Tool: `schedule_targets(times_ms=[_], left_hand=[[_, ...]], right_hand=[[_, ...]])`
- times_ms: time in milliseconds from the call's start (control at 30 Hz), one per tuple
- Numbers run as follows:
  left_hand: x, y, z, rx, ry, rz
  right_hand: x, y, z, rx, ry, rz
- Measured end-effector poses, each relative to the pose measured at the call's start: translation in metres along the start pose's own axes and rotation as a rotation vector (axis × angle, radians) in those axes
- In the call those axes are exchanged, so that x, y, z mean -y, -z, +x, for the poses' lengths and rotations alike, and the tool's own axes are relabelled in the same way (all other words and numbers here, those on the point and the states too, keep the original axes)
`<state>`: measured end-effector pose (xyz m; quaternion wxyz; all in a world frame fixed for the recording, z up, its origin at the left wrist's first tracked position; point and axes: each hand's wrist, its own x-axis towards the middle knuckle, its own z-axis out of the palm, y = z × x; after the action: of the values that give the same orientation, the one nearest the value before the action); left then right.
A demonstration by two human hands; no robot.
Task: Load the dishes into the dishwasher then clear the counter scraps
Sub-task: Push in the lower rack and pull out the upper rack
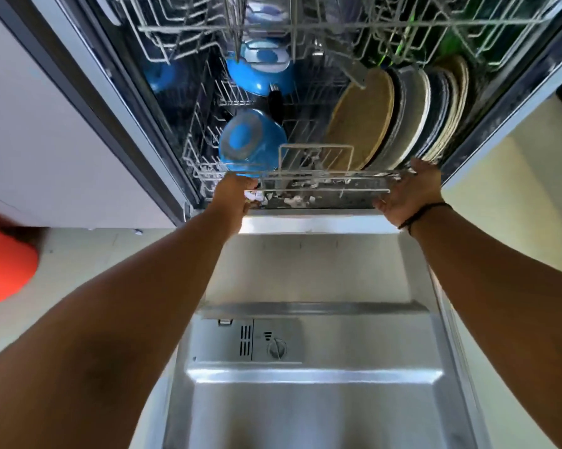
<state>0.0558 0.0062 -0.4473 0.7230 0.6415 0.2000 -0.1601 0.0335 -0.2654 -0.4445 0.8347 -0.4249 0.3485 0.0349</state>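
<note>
head | both hands (232, 196) (409, 192) hold lower rack (321, 183) front rail | plates (402, 115) on edge

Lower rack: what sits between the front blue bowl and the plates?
Head view: a wire cutlery basket stands between the blue bowl and the plates.

Legible text, labels, brands, numbers: none. Detergent dispenser (250, 341) on the open dishwasher door (305, 400): small moulded marks beside the round cap, too blurred to read.
</note>
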Motion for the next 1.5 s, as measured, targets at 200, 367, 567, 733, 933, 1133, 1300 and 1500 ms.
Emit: schedule_targets(times_ms=[200, 367, 567, 733, 933, 1133, 1300, 1500], left_hand=[[0.015, 0.003, -0.016, 0.065, -0.101, 0.56], [-0.018, -0.002, -0.054, 0.03, -0.555, 1.474], [-0.131, -0.048, -0.106, -0.343, -1.262, 1.391], [-0.183, -0.054, -0.091, -0.225, -0.856, 1.636], [-0.191, -0.063, -0.106, -0.245, -0.796, 1.558], [-0.156, -0.045, -0.158, -0.261, -0.819, 1.477], [-0.12, -0.031, -0.218, -0.307, -0.773, 1.385], [-0.093, -0.018, -0.301, -0.152, -0.608, 1.339]], right_hand=[[-0.014, -0.004, 0.001, -0.115, 0.038, -0.404], [0.013, -0.031, -0.057, -0.321, 0.849, -1.051], [0.107, -0.128, -0.133, -0.342, 1.816, -1.206], [0.137, -0.134, -0.12, -0.142, 1.288, -1.925], [0.148, -0.143, -0.139, -0.035, 1.042, -2.032], [0.115, -0.103, -0.18, -0.022, 1.114, -1.978], [0.076, -0.068, -0.239, -0.089, 1.089, -1.978], [0.047, -0.029, -0.31, -0.068, 1.025, -1.912]])
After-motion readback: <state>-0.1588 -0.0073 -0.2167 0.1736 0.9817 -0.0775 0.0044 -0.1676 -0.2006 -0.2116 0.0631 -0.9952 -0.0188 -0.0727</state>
